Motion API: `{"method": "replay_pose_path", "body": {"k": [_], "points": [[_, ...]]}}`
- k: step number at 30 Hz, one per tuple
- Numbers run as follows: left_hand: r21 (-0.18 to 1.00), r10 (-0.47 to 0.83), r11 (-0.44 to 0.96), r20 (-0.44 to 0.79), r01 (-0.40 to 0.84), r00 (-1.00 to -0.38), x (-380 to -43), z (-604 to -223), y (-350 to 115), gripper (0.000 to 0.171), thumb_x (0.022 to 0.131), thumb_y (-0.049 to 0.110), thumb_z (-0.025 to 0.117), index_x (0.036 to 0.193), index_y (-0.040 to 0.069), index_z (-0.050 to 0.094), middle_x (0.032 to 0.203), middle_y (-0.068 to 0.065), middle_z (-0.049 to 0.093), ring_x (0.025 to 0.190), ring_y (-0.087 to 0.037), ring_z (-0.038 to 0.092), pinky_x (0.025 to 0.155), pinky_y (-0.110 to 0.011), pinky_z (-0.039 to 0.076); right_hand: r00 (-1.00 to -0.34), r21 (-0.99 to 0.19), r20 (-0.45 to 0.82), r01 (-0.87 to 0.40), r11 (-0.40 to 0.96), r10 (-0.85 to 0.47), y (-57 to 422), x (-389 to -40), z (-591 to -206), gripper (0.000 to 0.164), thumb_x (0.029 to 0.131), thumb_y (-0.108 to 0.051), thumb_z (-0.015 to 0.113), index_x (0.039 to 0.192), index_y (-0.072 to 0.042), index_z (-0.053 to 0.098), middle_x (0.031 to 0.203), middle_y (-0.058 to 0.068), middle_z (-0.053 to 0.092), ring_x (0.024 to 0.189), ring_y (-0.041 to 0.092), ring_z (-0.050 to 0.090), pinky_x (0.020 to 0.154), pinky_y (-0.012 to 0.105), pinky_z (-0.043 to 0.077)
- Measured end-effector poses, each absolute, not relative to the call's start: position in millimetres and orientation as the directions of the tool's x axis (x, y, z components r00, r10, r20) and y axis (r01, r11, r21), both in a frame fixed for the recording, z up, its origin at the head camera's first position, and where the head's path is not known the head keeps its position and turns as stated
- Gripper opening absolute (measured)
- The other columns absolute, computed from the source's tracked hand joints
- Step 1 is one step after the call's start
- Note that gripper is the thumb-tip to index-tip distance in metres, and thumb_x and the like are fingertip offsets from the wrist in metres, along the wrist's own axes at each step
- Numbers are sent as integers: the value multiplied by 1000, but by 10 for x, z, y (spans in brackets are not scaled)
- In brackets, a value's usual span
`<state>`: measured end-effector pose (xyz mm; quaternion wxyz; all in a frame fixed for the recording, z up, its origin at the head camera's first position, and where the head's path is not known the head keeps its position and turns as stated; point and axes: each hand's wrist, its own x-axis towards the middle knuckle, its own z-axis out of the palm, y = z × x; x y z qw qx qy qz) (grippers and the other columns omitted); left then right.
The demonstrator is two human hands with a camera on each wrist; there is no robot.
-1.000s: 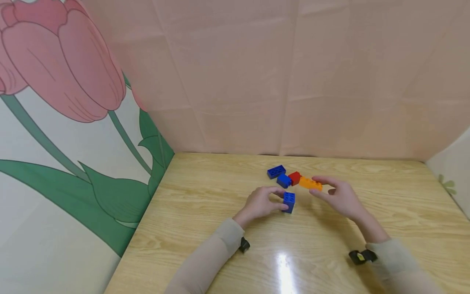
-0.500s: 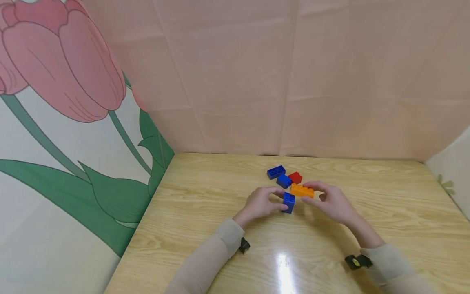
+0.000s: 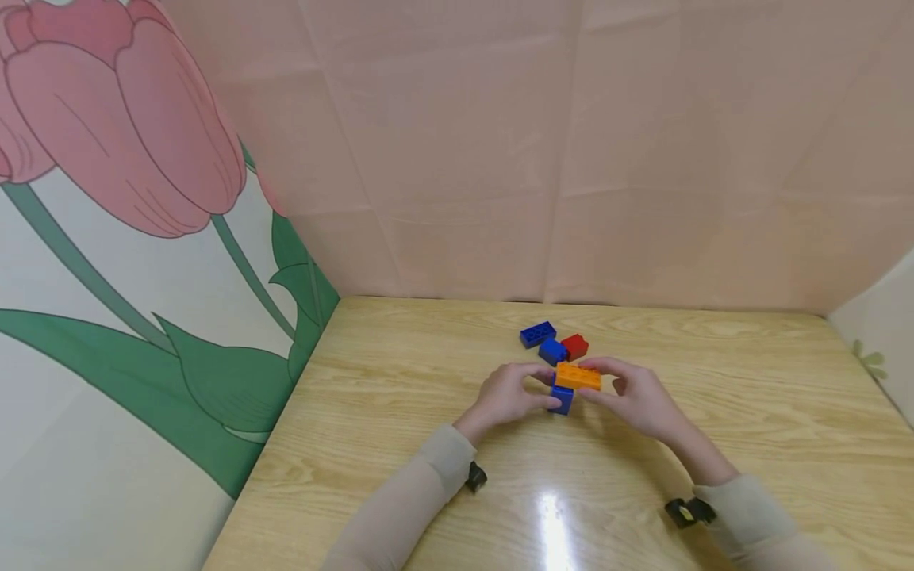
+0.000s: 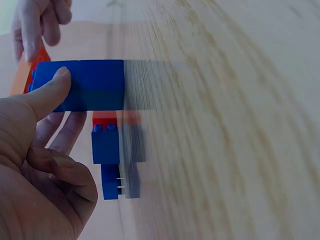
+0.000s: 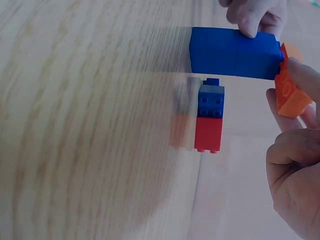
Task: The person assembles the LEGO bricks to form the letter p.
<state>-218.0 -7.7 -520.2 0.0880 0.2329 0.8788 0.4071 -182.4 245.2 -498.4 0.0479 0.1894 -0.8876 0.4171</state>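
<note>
Fingers of the left hand (image 3: 505,393) pinch the blue stack (image 5: 235,53) by its sides; it stands upright on the table (image 3: 357,396), two blocks high by the seam across it. Right hand (image 3: 638,399) grasps the orange block (image 3: 580,377) by one end, its other end over the stack's top, the rest overhanging towards the right hand. Done, as I judge it: the two blue pieces joined and the orange brought to the top. Not done: the orange looks tilted and not pressed home, since blue studs show beneath it in both wrist views (contact itself is hard to make out). Beyond the hands, apart from the stack, lie a red block (image 3: 574,346), a small blue block (image 3: 552,350) close against it, and a longer blue block (image 3: 537,335), hollow side showing. Cannot tell whether those three belong to the build; if so, plenty is left.
</note>
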Motion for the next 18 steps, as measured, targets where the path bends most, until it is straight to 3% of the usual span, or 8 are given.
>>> {"method": "replay_pose_path", "body": {"k": [4, 6, 9, 11, 18], "points": [[754, 482, 562, 34, 339, -876, -2173, -5188, -81, 45, 86, 45, 84, 129, 35, 73, 111, 25, 68, 113, -7, 64, 103, -43, 48, -913, -702, 277, -404, 587, -298, 2442, -1811, -4988, 39, 92, -28, 83, 128, -17, 72, 114, 5, 74, 47, 4, 25, 43, 25, 28], [752, 481, 564, 35, 340, -876, -2173, -5186, -81, 45, 86, 45, 84, 129, 34, 73, 110, 25, 68, 113, -8, 64, 102, -42, 49, -906, -683, 296, -422, 597, -301, 2440, -1803, -4992, 39, 91, -27, 84, 127, -17, 73, 97, 2, 74, 47, 5, 26, 43, 25, 28], [748, 480, 568, 40, 345, -876, -2175, -5188, -81, 45, 86, 44, 84, 129, 34, 73, 110, 24, 69, 113, -8, 64, 101, -42, 49, -895, -653, 324, -446, 612, -306, 2432, -1794, -4997, 40, 89, -26, 85, 126, -16, 74, 70, -3, 59, 48, 5, 26, 43, 25, 27], [746, 480, 569, 40, 346, -876, -2178, -5194, -79, 46, 86, 44, 84, 129, 34, 73, 110, 24, 69, 113, -8, 64, 101, -42, 49, -889, -636, 337, -458, 622, -310, 2432, -1794, -5003, 40, 88, -25, 86, 125, -16, 74, 60, -4, 45, 48, 4, 24, 43, 24, 26], [749, 480, 568, 36, 342, -876, -2180, -5201, -80, 44, 87, 44, 84, 129, 35, 73, 111, 25, 68, 114, -8, 64, 101, -42, 49, -873, -594, 362, -486, 641, -327, 2423, -1786, -4986, 40, 88, -22, 86, 125, -15, 74, 60, -7, 37, 48, 2, 18, 43, 23, 26]]}}
